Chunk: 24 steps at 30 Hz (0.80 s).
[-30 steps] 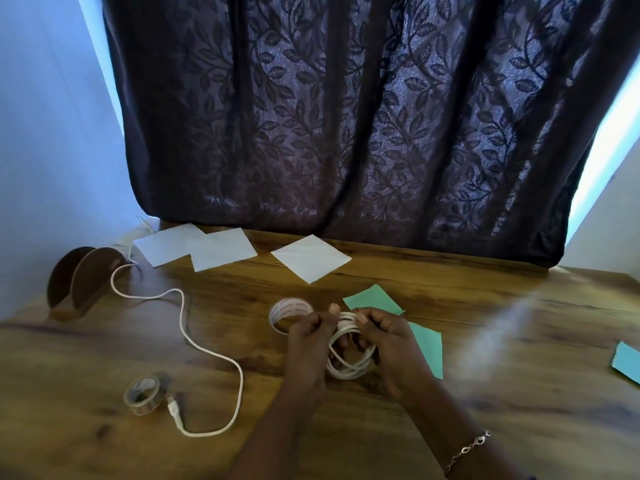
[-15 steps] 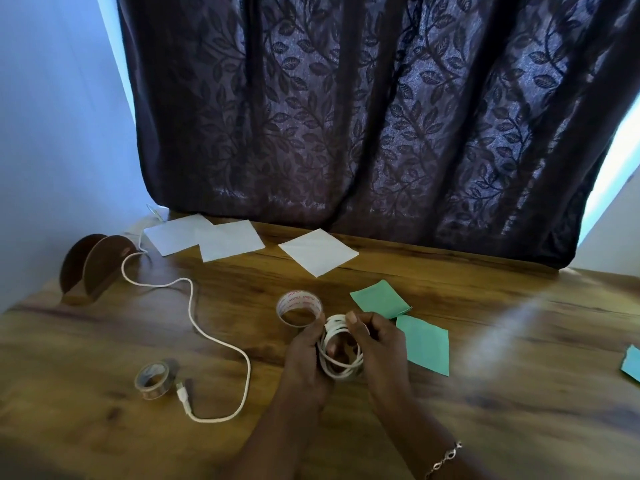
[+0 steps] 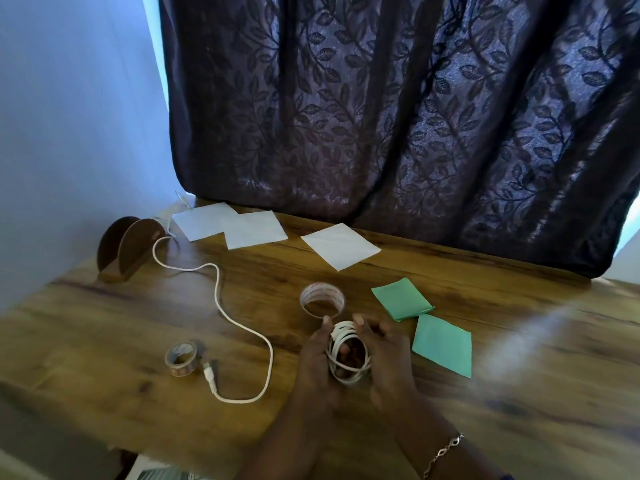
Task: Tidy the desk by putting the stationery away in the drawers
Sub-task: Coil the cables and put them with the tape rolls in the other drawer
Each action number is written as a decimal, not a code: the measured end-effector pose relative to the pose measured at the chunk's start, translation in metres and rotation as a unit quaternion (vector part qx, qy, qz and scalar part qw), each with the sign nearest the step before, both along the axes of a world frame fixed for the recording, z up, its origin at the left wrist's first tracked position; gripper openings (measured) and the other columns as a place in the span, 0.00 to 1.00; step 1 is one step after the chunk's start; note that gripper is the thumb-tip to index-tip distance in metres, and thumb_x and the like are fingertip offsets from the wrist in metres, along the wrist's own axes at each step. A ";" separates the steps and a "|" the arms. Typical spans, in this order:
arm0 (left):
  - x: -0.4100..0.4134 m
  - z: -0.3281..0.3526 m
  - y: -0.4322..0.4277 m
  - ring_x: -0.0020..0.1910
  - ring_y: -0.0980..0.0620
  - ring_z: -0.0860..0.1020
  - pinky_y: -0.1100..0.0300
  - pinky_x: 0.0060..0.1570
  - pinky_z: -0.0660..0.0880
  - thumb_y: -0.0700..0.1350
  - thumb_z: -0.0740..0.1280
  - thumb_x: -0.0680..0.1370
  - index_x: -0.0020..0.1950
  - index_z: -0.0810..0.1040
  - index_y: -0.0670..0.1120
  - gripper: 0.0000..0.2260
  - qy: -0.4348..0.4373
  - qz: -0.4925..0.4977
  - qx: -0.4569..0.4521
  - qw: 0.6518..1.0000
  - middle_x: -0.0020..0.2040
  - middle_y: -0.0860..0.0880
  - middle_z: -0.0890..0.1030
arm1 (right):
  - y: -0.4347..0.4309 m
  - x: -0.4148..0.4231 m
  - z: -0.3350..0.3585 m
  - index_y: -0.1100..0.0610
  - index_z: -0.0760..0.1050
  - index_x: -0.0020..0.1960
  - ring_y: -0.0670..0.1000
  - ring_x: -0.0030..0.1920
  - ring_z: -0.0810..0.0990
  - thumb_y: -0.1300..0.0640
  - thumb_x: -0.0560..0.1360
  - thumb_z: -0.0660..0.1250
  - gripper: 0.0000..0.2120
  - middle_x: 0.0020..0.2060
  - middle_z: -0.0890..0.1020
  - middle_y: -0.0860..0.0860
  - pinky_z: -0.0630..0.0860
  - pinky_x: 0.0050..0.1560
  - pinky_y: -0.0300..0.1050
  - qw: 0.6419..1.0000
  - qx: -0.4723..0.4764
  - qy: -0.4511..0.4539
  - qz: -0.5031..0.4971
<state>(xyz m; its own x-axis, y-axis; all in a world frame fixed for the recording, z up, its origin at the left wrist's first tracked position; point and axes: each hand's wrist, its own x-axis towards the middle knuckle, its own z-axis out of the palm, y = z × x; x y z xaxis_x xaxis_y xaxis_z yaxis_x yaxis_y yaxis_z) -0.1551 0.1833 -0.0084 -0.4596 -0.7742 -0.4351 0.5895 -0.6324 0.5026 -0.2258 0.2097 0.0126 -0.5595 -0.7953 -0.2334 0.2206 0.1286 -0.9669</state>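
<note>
A coiled white cable (image 3: 347, 355) is held between both hands above the wooden desk (image 3: 519, 358). My left hand (image 3: 317, 365) grips its left side and my right hand (image 3: 388, 362) grips its right side, fingers curled round the loops. Just beyond the hands stands a large clear tape roll (image 3: 322, 299). A smaller tape roll (image 3: 181, 358) lies at the left front. Two green paper squares (image 3: 440, 344) lie right of the hands. Three white paper squares (image 3: 339, 245) lie near the curtain.
A loose white cable (image 3: 242, 330) snakes across the left of the desk from the back corner. A brown wooden holder (image 3: 128, 249) stands at the far left. A dark leaf-patterned curtain (image 3: 398, 116) hangs behind the desk. The desk's front edge shows at bottom left.
Both hands have drawn the coiled cable toward me, away from the large tape roll. The view has tilted down and right, so the desk's front edge now shows.
</note>
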 end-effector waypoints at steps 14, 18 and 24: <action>0.018 -0.008 -0.004 0.29 0.47 0.82 0.58 0.27 0.78 0.50 0.56 0.80 0.47 0.76 0.37 0.17 -0.038 -0.009 0.019 0.999 0.32 0.41 0.82 | -0.004 0.009 -0.020 0.60 0.78 0.51 0.46 0.42 0.80 0.58 0.78 0.62 0.08 0.40 0.81 0.49 0.76 0.38 0.37 0.996 0.042 0.066 0.041; 0.019 -0.015 -0.010 0.33 0.44 0.81 0.56 0.28 0.78 0.47 0.58 0.80 0.58 0.73 0.36 0.16 -0.083 0.034 0.023 0.996 0.41 0.38 0.80 | -0.005 0.012 -0.033 0.56 0.76 0.48 0.48 0.45 0.80 0.56 0.76 0.64 0.04 0.45 0.81 0.52 0.75 0.38 0.37 0.993 0.048 0.105 0.002; 0.018 -0.024 -0.016 0.44 0.39 0.78 0.49 0.43 0.76 0.49 0.60 0.79 0.58 0.75 0.37 0.17 -0.157 0.069 0.074 0.982 0.47 0.35 0.80 | 0.001 0.015 -0.037 0.53 0.77 0.44 0.46 0.46 0.80 0.57 0.75 0.66 0.02 0.43 0.82 0.49 0.75 0.41 0.34 0.986 0.023 0.153 0.055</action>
